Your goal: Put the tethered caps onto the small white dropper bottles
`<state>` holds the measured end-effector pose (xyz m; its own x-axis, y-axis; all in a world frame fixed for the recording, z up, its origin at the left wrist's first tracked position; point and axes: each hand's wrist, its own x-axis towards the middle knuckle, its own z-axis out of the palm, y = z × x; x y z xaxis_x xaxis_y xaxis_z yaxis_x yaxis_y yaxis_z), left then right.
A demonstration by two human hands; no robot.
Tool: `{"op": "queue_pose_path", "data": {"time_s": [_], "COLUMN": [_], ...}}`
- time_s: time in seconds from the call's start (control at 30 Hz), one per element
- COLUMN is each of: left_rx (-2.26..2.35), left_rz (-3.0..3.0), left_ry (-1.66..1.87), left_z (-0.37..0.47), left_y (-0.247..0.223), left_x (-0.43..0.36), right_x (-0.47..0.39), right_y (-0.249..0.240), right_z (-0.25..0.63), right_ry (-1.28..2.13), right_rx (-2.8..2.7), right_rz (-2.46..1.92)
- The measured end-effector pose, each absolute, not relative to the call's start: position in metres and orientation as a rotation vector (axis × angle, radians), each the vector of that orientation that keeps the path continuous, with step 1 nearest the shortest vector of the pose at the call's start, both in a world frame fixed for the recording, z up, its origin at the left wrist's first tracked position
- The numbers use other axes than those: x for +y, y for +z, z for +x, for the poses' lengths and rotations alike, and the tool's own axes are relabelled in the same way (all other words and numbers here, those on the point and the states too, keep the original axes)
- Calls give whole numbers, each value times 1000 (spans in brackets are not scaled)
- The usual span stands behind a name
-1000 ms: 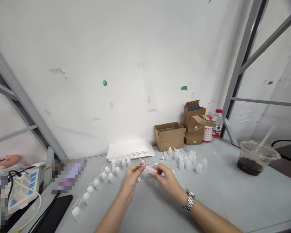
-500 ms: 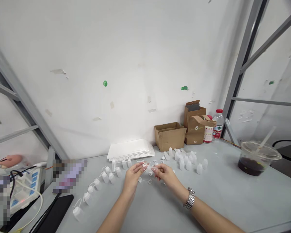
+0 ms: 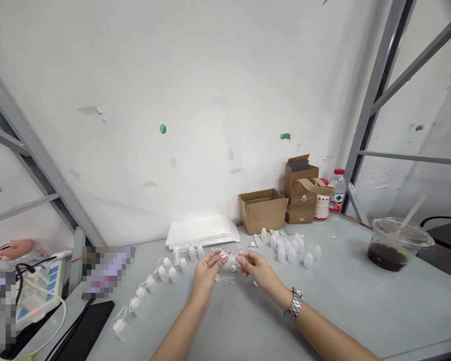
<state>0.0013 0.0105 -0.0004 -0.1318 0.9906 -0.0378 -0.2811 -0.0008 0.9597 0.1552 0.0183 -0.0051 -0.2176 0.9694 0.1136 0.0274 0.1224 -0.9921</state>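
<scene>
Left hand (image 3: pixel 205 271): mine, grip closed to a pinch, thumb and fingertips on one end of a small translucent piece (image 3: pixel 232 259). Right hand (image 3: pixel 258 269): mine, grip pinching its other end, seemingly opposed so that each steadies the piece against the other. Location of piece: above the counter (image 3: pixel 225 331), between my hands. Capped bottles (image 3: pixel 163 274): a slanting row to my left, apparently set apart from the plain bottles (image 3: pixel 291 256) clustered to my right, so the two do not mix. White ring (image 3: pixel 232 281): loose on the counter, near my fingers, conveniently within reach. Obscured: most of the piece, by my fingertips; whether one part or two joined, I cannot tell. Forearms: cut off below.
</scene>
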Motion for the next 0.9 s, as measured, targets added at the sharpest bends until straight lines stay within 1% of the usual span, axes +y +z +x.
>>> {"op": "queue_pose_path", "data": {"time_s": [0.23, 0.57, 0.77, 0.9], "left_rx": [1082, 1083, 1128, 1132], "left_rz": [918, 955, 904, 863], "left_ry": [1404, 1432, 1435, 1411], "left_z": [1, 3, 2, -1], "left_y": [-1, -1, -10, -10], "left_x": [9, 9, 11, 13], "right_x": [7, 17, 21, 15], "right_y": [0, -8, -13, -9], "right_z": [156, 154, 153, 154], "right_ry": [1058, 1330, 1264, 1138], "right_rx": [-1507, -1495, -1470, -1532], "right_rz": [-1018, -1106, -1120, -1083]}}
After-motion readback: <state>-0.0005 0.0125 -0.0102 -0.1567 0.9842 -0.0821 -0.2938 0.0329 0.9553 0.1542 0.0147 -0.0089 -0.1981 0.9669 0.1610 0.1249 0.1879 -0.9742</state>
